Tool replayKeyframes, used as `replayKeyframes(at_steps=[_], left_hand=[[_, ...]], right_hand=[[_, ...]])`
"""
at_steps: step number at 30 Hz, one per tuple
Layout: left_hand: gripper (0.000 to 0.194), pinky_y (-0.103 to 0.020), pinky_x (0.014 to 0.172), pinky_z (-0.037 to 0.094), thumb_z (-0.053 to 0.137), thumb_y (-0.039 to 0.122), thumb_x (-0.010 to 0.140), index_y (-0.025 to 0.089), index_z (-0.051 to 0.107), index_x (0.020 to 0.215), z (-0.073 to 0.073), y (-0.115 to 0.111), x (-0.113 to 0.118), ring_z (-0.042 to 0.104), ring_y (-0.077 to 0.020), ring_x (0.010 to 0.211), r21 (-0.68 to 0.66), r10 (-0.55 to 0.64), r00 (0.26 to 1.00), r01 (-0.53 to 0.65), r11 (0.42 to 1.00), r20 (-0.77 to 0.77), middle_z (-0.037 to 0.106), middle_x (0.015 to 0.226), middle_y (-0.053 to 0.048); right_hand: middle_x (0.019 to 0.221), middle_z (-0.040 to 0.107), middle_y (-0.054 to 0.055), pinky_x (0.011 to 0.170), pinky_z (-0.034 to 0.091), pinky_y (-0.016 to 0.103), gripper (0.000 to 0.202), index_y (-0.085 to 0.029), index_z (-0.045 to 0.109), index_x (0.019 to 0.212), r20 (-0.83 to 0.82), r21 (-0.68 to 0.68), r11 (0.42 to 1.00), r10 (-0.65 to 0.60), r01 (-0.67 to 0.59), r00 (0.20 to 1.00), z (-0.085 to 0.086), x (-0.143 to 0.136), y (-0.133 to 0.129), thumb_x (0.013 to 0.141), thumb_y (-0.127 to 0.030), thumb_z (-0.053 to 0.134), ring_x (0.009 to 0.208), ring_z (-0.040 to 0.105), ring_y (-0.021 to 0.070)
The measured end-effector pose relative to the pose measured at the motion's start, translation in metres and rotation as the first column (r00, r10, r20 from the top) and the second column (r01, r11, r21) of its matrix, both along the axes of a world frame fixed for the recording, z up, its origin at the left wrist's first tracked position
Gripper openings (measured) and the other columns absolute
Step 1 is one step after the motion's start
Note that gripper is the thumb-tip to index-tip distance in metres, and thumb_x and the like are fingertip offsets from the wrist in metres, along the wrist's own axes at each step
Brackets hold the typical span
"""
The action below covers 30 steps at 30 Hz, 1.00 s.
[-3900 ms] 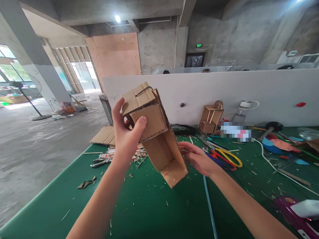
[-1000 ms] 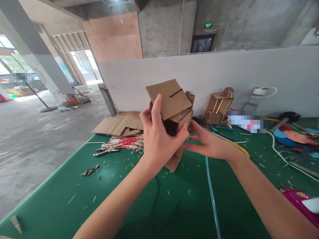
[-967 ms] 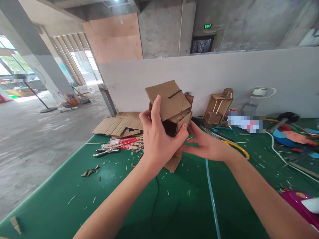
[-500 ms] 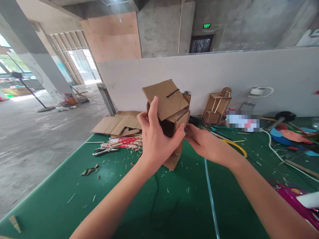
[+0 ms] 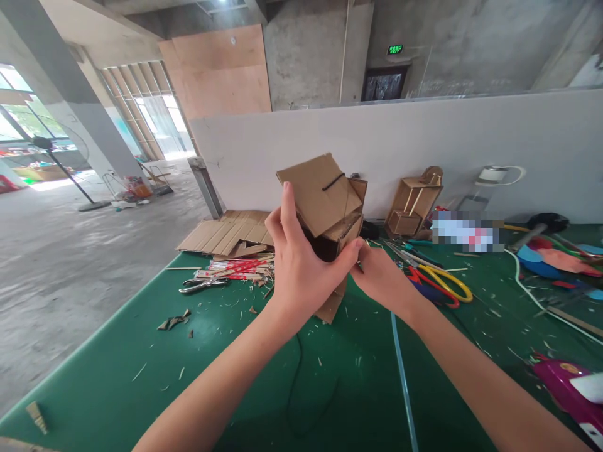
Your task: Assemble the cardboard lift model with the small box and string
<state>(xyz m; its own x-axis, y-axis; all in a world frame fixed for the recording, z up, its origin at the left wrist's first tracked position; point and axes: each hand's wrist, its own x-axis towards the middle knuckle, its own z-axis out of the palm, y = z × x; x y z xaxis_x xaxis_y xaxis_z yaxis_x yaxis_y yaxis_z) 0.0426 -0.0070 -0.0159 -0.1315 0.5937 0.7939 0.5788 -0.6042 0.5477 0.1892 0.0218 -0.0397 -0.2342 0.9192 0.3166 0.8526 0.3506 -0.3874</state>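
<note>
Two bare hands are working on one cardboard box (image 5: 347,233), which you are holding up above the middle of the table (image 5: 211,383), toward its far edge. Your left hand (image 5: 301,276) is gripping the box firmly, its thumb pressing near the lower right edge while its fingers are spreading up the left side and against the tilted cardboard flap (image 5: 318,196). A black strip (image 5: 333,182) is lying across that flap. Your right hand (image 5: 382,276) is keeping its fingers bunched narrowly at the box's right side, touching your left thumb; whether they are pinching anything is hidden, so you cannot tell. The lower end of the box is showing beneath your hands.

Near the table's far left corner, cardboard sheets (image 5: 226,232) are lying flat, with red-and-white wrapped sticks (image 5: 240,269) and metal pliers (image 5: 202,285) resting just in front of them. By the far edge, a cardboard model (image 5: 396,204) is standing close to the white partition (image 5: 400,138). Scissors with yellow handles (image 5: 466,289) are lying right of your right hand, and a bluish strip (image 5: 400,370) is running toward the near edge. Toward the right edge, a white cord (image 5: 518,276) is trailing past a purple device (image 5: 556,380).
</note>
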Motion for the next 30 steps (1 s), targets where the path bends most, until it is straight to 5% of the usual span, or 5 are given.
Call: replayKeyframes(at_steps=[13, 19, 22, 26, 30], left_hand=[[0.112, -0.052, 0.102, 0.039, 0.078, 0.047, 0.063, 0.031, 0.005, 0.147, -0.001, 0.000, -0.003, 0.033, -0.0335, 0.129, 0.051, -0.061, 0.998, 0.060, 0.997, 0.033, 0.029, 0.141, -0.013], [0.077, -0.038, 0.080, 0.051, 0.047, 0.063, 0.084, 0.025, 0.018, 0.145, -0.002, 0.021, -0.025, 0.058, -0.0220, 0.097, 0.082, -0.263, 0.927, 0.250, 0.965, 0.266, 0.053, 0.116, -0.011], [0.069, -0.037, 0.089, 0.049, 0.050, 0.064, 0.082, 0.024, 0.035, 0.136, -0.011, 0.041, -0.034, 0.057, -0.0230, 0.107, 0.071, -0.337, 0.906, 0.330, 0.941, 0.257, 0.054, 0.123, -0.011], [0.087, -0.041, 0.109, 0.035, 0.050, 0.077, 0.072, 0.024, 0.033, 0.139, -0.027, 0.057, -0.040, 0.037, -0.0293, 0.135, 0.086, -0.541, 0.813, 0.537, 0.839, 0.216, 0.042, 0.143, -0.013], [0.097, -0.044, 0.113, 0.030, 0.069, 0.065, 0.065, 0.025, 0.029, 0.143, -0.030, 0.065, -0.055, 0.031, -0.0317, 0.139, -0.087, -0.703, 0.658, 0.744, 0.663, 0.269, 0.043, 0.143, -0.013]], right_hand=[[0.084, 0.068, 0.012, 0.063, 0.036, 0.028, 0.013, -0.017, 0.049, 0.094, -0.039, -0.005, 0.999, 0.038, -0.039, 0.999, -0.002, 0.002, 0.001, 0.090, -0.017, 0.037, 0.081, 0.064, 0.0244], [0.085, 0.068, 0.012, 0.060, 0.034, 0.029, 0.013, -0.016, 0.046, 0.099, -0.020, 0.009, 0.998, 0.064, -0.064, 0.998, -0.004, 0.005, 0.003, 0.089, -0.017, 0.038, 0.076, 0.064, 0.0241], [0.085, 0.068, 0.012, 0.060, 0.032, 0.028, 0.014, -0.016, 0.046, 0.098, 0.016, 0.022, 0.998, 0.065, -0.066, 0.998, -0.004, 0.007, 0.002, 0.087, -0.014, 0.038, 0.075, 0.063, 0.0233], [0.084, 0.067, 0.012, 0.058, 0.031, 0.028, 0.016, -0.016, 0.046, 0.101, 0.004, 0.009, 0.997, 0.081, -0.081, 0.997, -0.003, 0.007, 0.002, 0.087, -0.014, 0.038, 0.073, 0.062, 0.0227], [0.082, 0.066, 0.011, 0.057, 0.030, 0.028, 0.011, -0.017, 0.045, 0.096, -0.012, 0.015, 0.996, 0.093, -0.093, 0.996, -0.003, 0.008, 0.002, 0.088, -0.016, 0.037, 0.071, 0.061, 0.0220]])
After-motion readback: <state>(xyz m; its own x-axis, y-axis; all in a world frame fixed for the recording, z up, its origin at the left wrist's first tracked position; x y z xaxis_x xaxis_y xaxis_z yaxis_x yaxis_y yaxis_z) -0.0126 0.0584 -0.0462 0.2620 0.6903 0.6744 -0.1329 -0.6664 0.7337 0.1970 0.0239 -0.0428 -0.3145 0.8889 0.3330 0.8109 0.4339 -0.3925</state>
